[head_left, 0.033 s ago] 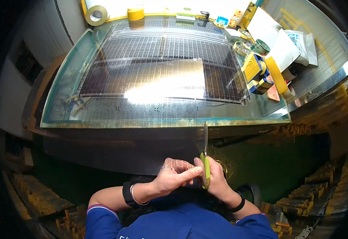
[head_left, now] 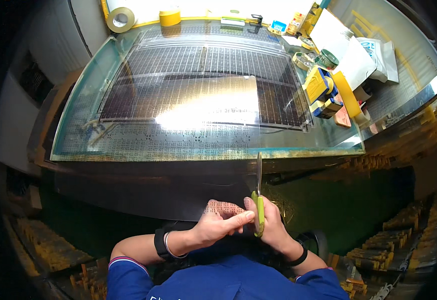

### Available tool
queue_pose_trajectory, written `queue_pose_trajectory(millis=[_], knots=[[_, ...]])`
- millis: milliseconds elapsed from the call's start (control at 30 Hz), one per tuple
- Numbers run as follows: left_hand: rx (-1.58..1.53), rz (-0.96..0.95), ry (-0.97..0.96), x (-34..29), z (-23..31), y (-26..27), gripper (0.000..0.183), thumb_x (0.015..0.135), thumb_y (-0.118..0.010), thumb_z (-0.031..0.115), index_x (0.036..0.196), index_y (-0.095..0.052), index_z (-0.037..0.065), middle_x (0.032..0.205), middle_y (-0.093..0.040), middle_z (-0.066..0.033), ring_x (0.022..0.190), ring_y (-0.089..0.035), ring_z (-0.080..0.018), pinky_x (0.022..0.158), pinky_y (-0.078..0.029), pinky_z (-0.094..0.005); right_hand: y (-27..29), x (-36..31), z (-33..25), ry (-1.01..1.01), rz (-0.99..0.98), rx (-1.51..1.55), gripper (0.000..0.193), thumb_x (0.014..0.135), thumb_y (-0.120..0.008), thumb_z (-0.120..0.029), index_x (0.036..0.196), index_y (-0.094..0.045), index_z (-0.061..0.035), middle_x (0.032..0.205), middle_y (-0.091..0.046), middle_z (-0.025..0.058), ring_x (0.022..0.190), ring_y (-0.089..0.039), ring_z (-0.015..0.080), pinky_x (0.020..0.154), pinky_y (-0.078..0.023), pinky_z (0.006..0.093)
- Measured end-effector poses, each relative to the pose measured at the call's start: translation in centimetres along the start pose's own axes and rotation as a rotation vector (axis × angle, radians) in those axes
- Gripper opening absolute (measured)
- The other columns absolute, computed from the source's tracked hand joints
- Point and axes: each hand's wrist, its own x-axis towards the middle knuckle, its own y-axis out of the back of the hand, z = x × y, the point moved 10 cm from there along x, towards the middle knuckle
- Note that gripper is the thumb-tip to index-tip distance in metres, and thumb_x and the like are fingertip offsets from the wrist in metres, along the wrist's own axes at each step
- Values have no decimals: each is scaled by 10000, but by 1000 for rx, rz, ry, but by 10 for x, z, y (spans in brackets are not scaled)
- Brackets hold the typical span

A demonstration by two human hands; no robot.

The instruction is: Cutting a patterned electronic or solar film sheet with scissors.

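Note:
My right hand (head_left: pixel 272 222) is closed round the green handles of a pair of scissors (head_left: pixel 259 202). The blades point away from me, toward the table's front edge, and run along the right edge of a clear printed film (head_left: pixel 203 137). With thumb and fingers pinched, my left hand (head_left: pixel 222 221) holds the near part of this film, close to the scissor handles. Small dark printed marks show through over my left fingers. From there the film stretches forward over the table edge onto the glass, where a bright glare hides part of it.
Ahead is a glass-topped table (head_left: pixel 328 142) with a dark gridded sheet (head_left: pixel 283 95) on it. A tape roll (head_left: pixel 121 19) and a yellow roll (head_left: pixel 170 18) stand at the back left. To the right are a yellow-and-blue tape dispenser (head_left: pixel 319 87), several tape rolls and white sheets.
The scissor blades and the film's right edge have shifted very slightly to the right. Both hands keep nearly the same place and grip.

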Motion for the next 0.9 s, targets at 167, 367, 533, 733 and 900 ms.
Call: queue_pose_trajectory(millis=[167, 367, 533, 733, 900], knots=[[30, -20, 54, -3, -11, -4, 245, 807, -628, 263, 745, -660, 28, 589, -570, 4, 501, -484, -40, 422, -345, -179, 7, 3, -14, 123, 59, -18, 273, 880, -514, -229, 716, -451, -20, 524, -450, 29, 485, -438, 68, 426, -359, 256], [31, -24, 40, -5, -9, -7, 262, 800, -635, 279, 721, -656, 30, 560, -552, 13, 483, -460, -27, 422, -343, -172, 7, 1, -10, -32, 19, 23, 276, 881, -512, -235, 718, -454, -20, 549, -458, 30, 484, -446, 69, 427, -366, 254], [56, -44, 63, -7, -12, -10, 264, 804, -629, 273, 730, -657, 22, 580, -563, 10, 500, -482, -33, 432, -364, -180, 10, 7, -7, 42, 33, 24, 304, 883, -505, -269, 718, -455, -18, 541, -467, 31, 481, -474, 83, 427, -377, 248], [81, -85, 71, -9, -14, -14, 257, 811, -620, 263, 749, -661, 17, 616, -584, 2, 526, -504, -39, 447, -388, -186, 14, 12, -13, -3, 39, 50, 327, 885, -494, -305, 717, -461, -26, 539, -479, 28, 467, -486, 91, 424, -385, 238], [87, -98, 71, -10, -14, -17, 234, 811, -624, 253, 741, -655, 32, 598, -578, -3, 522, -505, -40, 437, -378, -181, 14, 8, -11, -81, 51, 95, 328, 886, -490, -317, 719, -466, -36, 530, -473, 13, 457, -479, 79, 424, -381, 224]])
